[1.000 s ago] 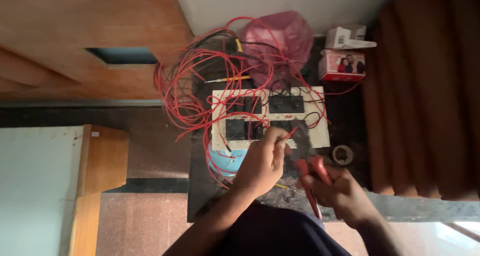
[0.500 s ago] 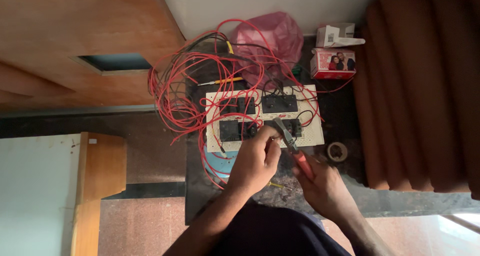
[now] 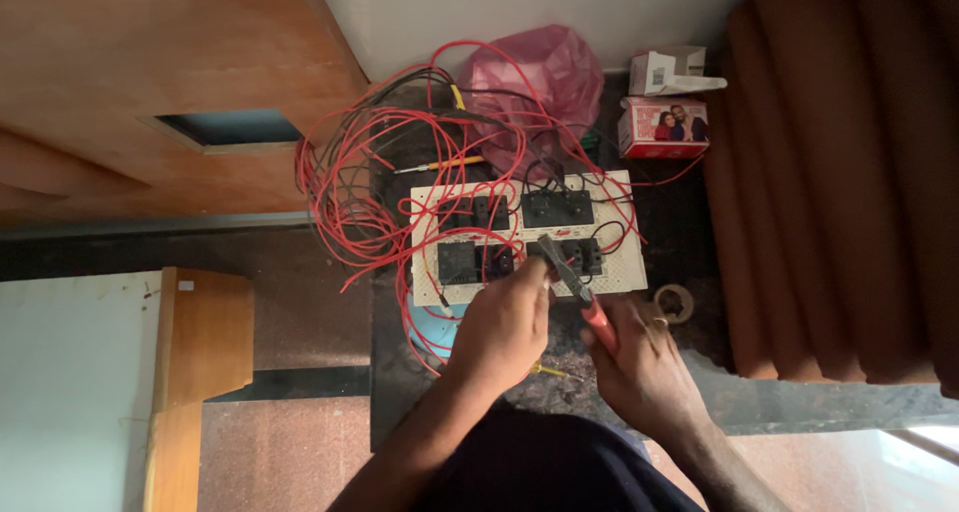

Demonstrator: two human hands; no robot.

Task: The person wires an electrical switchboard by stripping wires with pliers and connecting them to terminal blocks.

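On the left, a tangle of red wires (image 3: 350,197) spills off the edge of the dark table (image 3: 390,392), looped loosely so the ends can reach the board. The white board (image 3: 624,262) lies flat near the middle of the table, its back up, with black switch blocks (image 3: 557,208) set in rows and wires running between them. The left hand (image 3: 504,322) rests at the board's near edge, fingers curled shut and pinched as if around a wire end, steadying it; what exactly sits between the fingertips is covered by the hand itself. Just beside it, the right hand (image 3: 639,357) is closed around the red handles of a pair of pliers (image 3: 571,277), whose jaws point up and left onto the board next to the left fingertips, seemingly so the tool can meet what the other hand holds. Whether the jaws bite anything cannot be told. A roll of tape (image 3: 673,301) lies just right of the board. Behind, a pink plastic bag (image 3: 529,82) and two small boxes (image 3: 664,127) stand against the wall. The board's lower left corner is hidden by the left hand.
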